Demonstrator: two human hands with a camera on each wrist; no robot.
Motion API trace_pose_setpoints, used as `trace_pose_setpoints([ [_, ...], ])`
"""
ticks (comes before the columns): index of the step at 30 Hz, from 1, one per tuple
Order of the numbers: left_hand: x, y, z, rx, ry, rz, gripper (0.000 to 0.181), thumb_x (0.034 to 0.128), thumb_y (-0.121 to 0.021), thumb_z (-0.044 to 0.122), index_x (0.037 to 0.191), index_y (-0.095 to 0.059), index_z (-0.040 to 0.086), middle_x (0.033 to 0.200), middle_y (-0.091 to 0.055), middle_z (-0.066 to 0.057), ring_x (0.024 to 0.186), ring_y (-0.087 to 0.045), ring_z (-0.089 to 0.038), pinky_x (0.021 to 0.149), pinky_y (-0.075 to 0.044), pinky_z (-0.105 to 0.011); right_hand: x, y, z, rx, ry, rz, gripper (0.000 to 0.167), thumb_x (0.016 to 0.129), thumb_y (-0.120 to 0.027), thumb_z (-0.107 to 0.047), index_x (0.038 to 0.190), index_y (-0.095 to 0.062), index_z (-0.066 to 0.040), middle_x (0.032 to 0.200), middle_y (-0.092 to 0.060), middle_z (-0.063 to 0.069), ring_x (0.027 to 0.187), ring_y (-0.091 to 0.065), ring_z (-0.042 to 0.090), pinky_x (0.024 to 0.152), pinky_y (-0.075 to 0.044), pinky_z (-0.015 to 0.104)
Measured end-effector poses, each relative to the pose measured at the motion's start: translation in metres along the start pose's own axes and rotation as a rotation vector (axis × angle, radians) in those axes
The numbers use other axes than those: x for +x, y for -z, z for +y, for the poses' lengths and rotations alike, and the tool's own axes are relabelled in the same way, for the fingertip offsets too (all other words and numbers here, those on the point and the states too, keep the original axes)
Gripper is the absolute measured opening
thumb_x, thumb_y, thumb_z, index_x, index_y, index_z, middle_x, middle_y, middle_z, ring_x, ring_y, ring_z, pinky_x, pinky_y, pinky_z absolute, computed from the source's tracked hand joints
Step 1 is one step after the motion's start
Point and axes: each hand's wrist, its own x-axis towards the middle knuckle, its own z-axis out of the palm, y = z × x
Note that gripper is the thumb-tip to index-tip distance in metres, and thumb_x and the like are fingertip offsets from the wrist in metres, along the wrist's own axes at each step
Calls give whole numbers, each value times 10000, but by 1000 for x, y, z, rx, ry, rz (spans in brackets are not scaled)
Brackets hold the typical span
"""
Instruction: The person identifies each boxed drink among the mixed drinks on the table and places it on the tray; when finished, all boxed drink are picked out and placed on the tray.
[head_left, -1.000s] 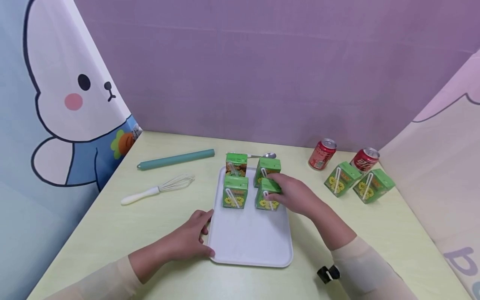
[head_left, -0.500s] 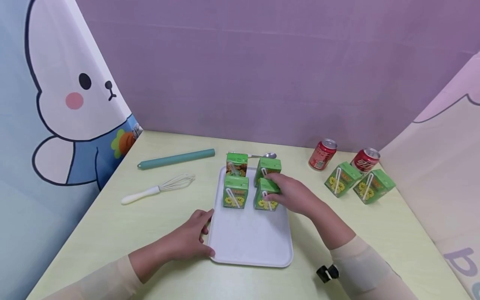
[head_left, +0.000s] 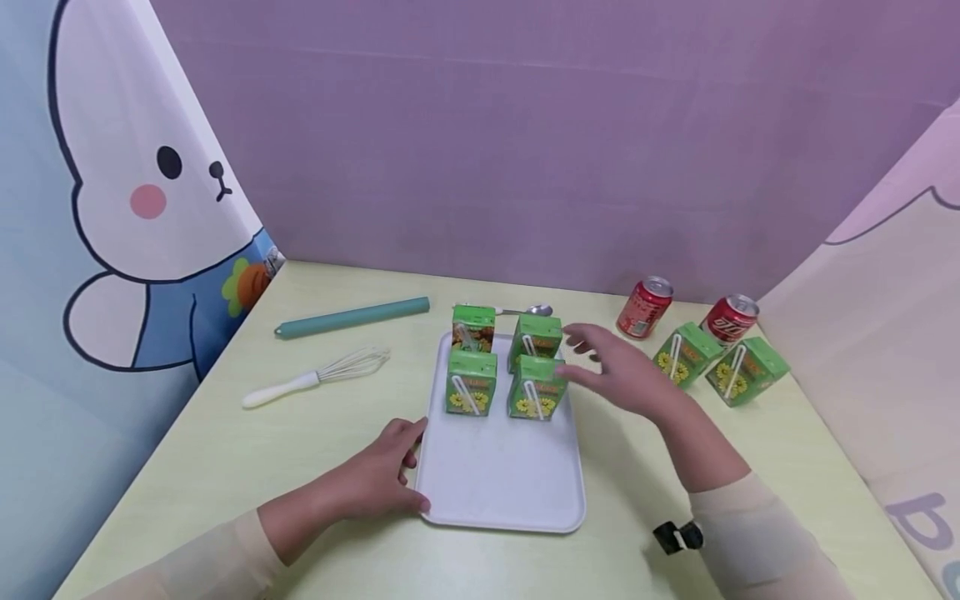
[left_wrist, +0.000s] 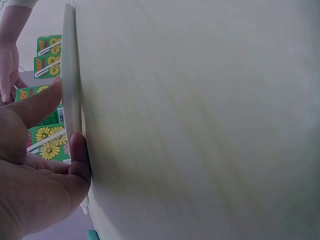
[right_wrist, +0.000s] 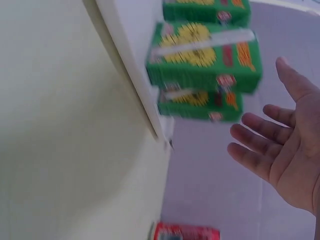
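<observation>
Four green juice boxes stand in two rows on the far half of a white tray [head_left: 498, 483]. The front right box [head_left: 537, 388] has my right hand [head_left: 618, 371] just beside it, fingers spread and holding nothing; the right wrist view shows a gap between that hand [right_wrist: 295, 135] and the nearest box [right_wrist: 205, 57]. My left hand [head_left: 378, 473] rests at the tray's left edge, thumb near the front corner. In the left wrist view, the fingers of this hand [left_wrist: 40, 170] lie along the tray's rim [left_wrist: 71, 75].
Two more juice boxes [head_left: 686, 357] [head_left: 747, 372] and two red cans [head_left: 646, 308] [head_left: 730, 319] stand at the right. A teal rod [head_left: 352, 318] and a whisk [head_left: 318, 379] lie at the left. Behind the tray is a spoon [head_left: 538, 311].
My right hand has let go of the front right box and moved off to the right, its fingers opened. That box has turned slightly. The left hand has stayed in place.
</observation>
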Motion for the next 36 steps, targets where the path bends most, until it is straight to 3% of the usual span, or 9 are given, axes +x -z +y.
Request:
trace_pose_setpoints([
  [6,1,0,0,7,1,1,1128,680,-898,221,1547,-210,2,1181,-403,-94,824,-494,-147,690,-438,-238,-6,33,26,-13,-50,135,727,905,-576,-600,1431,-445,-116,1388,-520,129,1255,-512,351,1007,-414,576],
  [11,1,0,-1,10,5,1,1123,681,-899,229,1545,-219,4,1174,-403,-91,822,-495,-146,694,-434,-240,-13,57,50,-55,-145,242,774,902,-584,-595,1452,-422,-76,1410,-469,202,1237,-476,406,975,-397,618],
  [18,1,0,0,12,12,2,1124,676,-901,229,1544,-223,6,1171,-406,-89,824,-494,-147,692,-434,-242,-18,65,94,-117,-301,314,902,864,-564,-673,1515,-334,-92,1486,-381,252,1346,-335,510,994,-304,708],
  [21,1,-1,0,10,8,1,1130,674,-902,231,1545,-219,5,1173,-407,-91,824,-494,-149,692,-436,-242,-20,62,109,-148,-342,308,955,849,-572,-687,1527,-279,-81,1466,-373,295,1313,-343,553,970,-311,729],
  [28,1,-1,-1,3,4,1,1130,673,-903,229,1543,-219,-1,1166,-405,-94,821,-495,-151,690,-438,-242,-23,52,130,-161,-423,209,1060,865,-593,-651,1521,-176,70,1446,-316,395,1283,-311,614,977,-306,727],
  [36,0,-1,0,-2,9,-2,1116,680,-902,223,1540,-227,-3,1153,-405,-91,811,-498,-148,691,-435,-240,-25,44,142,-144,-466,181,973,892,-595,-597,1466,-257,111,1334,-441,390,1168,-459,572,908,-388,686],
])
